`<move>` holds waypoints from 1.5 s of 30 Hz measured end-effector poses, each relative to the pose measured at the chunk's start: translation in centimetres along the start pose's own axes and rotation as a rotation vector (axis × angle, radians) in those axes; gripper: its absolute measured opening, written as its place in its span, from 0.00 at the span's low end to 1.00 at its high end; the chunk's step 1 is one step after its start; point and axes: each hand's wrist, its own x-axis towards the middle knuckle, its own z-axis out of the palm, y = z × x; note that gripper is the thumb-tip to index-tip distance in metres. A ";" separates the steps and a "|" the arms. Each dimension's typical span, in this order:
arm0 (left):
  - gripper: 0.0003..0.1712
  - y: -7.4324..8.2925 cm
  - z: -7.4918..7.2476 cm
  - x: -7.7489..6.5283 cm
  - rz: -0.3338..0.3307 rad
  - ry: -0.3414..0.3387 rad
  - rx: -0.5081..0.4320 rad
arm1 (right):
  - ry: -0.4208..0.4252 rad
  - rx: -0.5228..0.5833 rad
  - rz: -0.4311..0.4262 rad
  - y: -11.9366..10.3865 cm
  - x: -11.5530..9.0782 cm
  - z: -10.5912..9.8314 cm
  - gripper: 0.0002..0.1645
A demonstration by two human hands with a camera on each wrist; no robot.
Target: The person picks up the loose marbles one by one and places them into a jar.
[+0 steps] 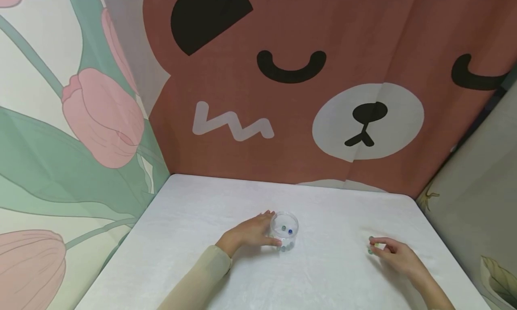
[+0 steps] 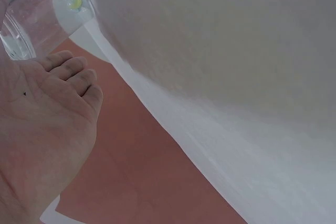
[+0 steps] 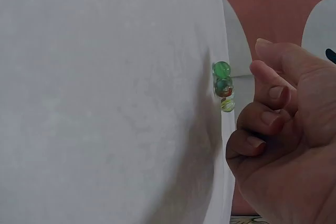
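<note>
A clear round jar [image 1: 284, 240] stands on the white table. My left hand [image 1: 252, 231] holds it from the left, thumb at the front and fingers round the back. Inside are a blue marble [image 1: 290, 232] and a green marble [image 1: 284, 228]; the left wrist view shows a yellowish marble [image 2: 76, 1] in the jar [image 2: 31, 14] too. My right hand [image 1: 397, 256] hovers at a small group of marbles, thumb and index finger close together, other fingers loosely bent. In the right wrist view a green marble [image 3: 222, 70] and a yellow-streaked marble [image 3: 228, 105] lie just beyond the fingertips [image 3: 256, 66].
The white-covered table [image 1: 194, 202] reaches a bear-print cloth [image 1: 291, 135] at the back. A tulip-print cloth [image 1: 24, 184] hangs on the left, and a pale curtain [image 1: 484, 180] on the right.
</note>
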 end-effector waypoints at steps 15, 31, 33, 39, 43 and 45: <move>0.63 0.0 0.1 0.0 -0.015 0.001 0.017 | -0.025 -0.063 0.009 0.9 0.3 0.3 0.32; 0.62 0.1 0.1 0.1 -0.003 0.008 0.029 | 0.005 -0.091 -0.003 1.2 0.5 0.1 0.25; 0.61 0.1 0.1 0.1 0.004 0.012 0.027 | 0.003 -0.089 0.002 1.3 0.6 0.0 0.26; 0.60 0.2 0.0 -0.1 0.010 0.011 0.023 | -0.002 -0.095 0.009 1.3 0.9 -0.2 0.27; 0.60 0.1 0.1 -0.1 0.009 0.013 0.029 | 0.015 -0.116 -0.001 1.2 1.2 -0.1 0.24; 0.60 0.1 0.1 0.0 0.007 0.013 0.031 | 0.029 -0.134 -0.003 1.2 1.3 -0.1 0.24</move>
